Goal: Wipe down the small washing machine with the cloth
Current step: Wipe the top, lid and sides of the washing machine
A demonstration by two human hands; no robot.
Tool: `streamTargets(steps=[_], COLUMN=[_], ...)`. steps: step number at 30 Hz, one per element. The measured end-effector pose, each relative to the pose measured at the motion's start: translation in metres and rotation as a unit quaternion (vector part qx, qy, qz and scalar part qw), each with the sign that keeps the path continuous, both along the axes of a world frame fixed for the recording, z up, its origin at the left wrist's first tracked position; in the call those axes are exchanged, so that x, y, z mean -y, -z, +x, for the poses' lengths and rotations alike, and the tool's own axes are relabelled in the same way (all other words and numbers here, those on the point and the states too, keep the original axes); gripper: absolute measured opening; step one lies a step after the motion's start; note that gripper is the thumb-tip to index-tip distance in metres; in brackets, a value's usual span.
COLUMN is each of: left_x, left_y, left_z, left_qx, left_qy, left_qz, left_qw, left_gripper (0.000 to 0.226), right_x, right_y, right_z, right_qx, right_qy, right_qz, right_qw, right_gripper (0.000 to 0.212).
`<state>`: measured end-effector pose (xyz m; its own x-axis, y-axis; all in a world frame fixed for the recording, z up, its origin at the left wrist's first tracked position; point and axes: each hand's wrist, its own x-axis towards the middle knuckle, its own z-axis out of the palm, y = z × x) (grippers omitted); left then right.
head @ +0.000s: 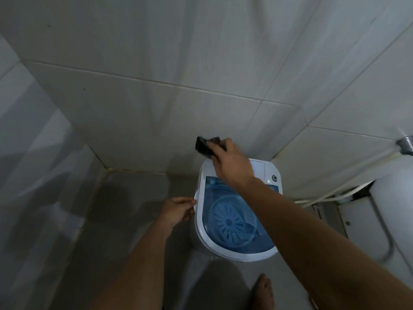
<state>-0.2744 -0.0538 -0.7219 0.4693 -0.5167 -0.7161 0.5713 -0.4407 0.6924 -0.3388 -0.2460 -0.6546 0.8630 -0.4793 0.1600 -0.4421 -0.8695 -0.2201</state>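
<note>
A small white washing machine (202, 211) with a see-through blue lid (234, 222) stands on the tiled floor in a corner. My right hand (232, 163) holds a dark cloth (204, 147) above the machine's back edge, close to the wall. My left hand (176, 210) is at the machine's left rim, fingers curled against the white edge. A round knob (274, 178) sits on the control panel at the machine's back right.
Tiled walls (156, 108) close the corner behind and to the left. A pale hose (330, 193) runs along the right wall from a metal fitting (405, 145). A white fixture (393, 211) stands at right. My bare foot (263, 291) is on the floor in front.
</note>
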Motion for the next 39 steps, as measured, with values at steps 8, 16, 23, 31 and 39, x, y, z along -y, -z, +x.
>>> streamTargets(steps=[8, 16, 23, 31, 39], left_x=[0.002, 0.000, 0.000, 0.001, 0.002], left_y=[0.007, 0.008, 0.011, 0.008, 0.011], left_z=[0.000, 0.001, 0.003, 0.002, 0.003], left_qx=[-0.017, -0.010, -0.004, -0.002, -0.007], left_qy=[-0.014, -0.008, -0.002, 0.000, 0.004], left_qz=[-0.008, -0.013, -0.006, -0.002, -0.006], left_qw=[1.000, 1.000, 1.000, 1.000, 1.000], left_gripper=[0.015, 0.020, 0.017, 0.017, 0.016], right_x=[-0.045, 0.001, 0.008, -0.020, -0.038], right_y=[0.032, -0.010, -0.020, 0.004, 0.021], right_z=[-0.035, 0.024, 0.020, -0.003, -0.010], right_qx=[-0.103, -0.028, 0.047, -0.110, -0.162], right_qy=[-0.136, 0.120, 0.223, 0.070, -0.022], right_qz=[-0.171, 0.125, 0.532, -0.047, -0.037], right_qw=[0.971, 0.984, 0.815, 0.990, 0.986], right_gripper=[0.062, 0.047, 0.023, 0.046, 0.059])
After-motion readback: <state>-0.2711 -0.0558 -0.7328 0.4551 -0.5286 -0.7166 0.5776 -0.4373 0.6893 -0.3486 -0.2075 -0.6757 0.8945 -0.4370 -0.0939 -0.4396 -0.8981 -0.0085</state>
